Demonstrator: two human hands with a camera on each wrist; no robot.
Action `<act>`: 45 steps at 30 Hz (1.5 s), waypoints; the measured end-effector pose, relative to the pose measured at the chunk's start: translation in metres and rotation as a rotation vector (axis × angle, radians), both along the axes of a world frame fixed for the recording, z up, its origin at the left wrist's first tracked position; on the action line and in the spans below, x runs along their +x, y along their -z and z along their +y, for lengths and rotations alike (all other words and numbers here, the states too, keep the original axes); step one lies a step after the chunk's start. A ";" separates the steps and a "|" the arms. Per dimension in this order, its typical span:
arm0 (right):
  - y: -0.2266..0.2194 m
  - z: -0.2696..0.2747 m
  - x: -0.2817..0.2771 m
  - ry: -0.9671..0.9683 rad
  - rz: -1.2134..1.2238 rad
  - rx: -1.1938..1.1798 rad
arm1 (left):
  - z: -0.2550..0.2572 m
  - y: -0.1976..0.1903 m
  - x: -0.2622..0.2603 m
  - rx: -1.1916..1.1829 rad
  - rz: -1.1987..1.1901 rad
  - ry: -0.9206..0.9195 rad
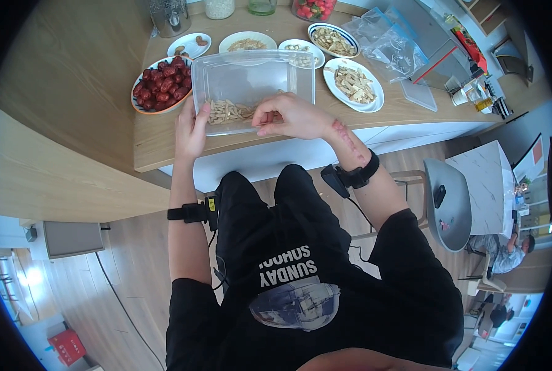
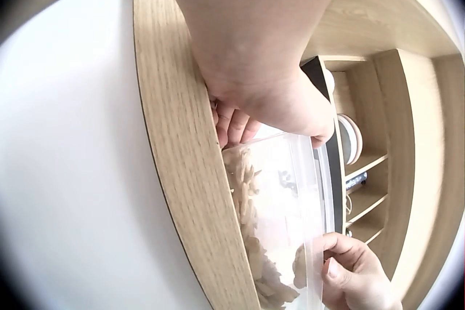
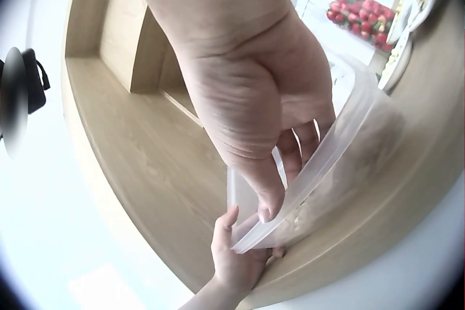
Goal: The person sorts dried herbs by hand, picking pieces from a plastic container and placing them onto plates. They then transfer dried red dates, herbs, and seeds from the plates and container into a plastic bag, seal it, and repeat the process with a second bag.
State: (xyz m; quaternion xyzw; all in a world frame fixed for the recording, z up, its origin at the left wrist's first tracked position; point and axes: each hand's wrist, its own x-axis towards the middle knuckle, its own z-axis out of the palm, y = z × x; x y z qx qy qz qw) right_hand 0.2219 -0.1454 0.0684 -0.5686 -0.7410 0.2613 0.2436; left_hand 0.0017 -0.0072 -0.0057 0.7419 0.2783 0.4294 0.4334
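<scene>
A clear plastic container [image 1: 251, 65] stands at the counter's front edge, tilted toward the person, with pale dried strips [image 1: 226, 111] along its low side. My left hand [image 1: 192, 127] grips its left end, thumb at the rim and fingers underneath. Over the front rim, my right hand [image 1: 294, 115] reaches into the opening with bent fingers. In the right wrist view its thumb [image 3: 269, 204] stands apart from the other fingers, close to the rim. The left wrist view shows the strips [image 2: 251, 230] through the wall. The right fingertips are partly hidden.
A bowl of red dates [image 1: 161, 86] stands left of the container. Behind are small plates with nuts [image 1: 192, 44] and pale shreds [image 1: 247, 42]. To the right are a bowl of slices [image 1: 333, 40], a plate of strips [image 1: 354, 83] and plastic bags [image 1: 390, 46].
</scene>
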 end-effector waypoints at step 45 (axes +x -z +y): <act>0.001 0.010 -0.001 0.101 -0.348 0.072 | -0.001 -0.002 0.002 0.032 -0.035 0.013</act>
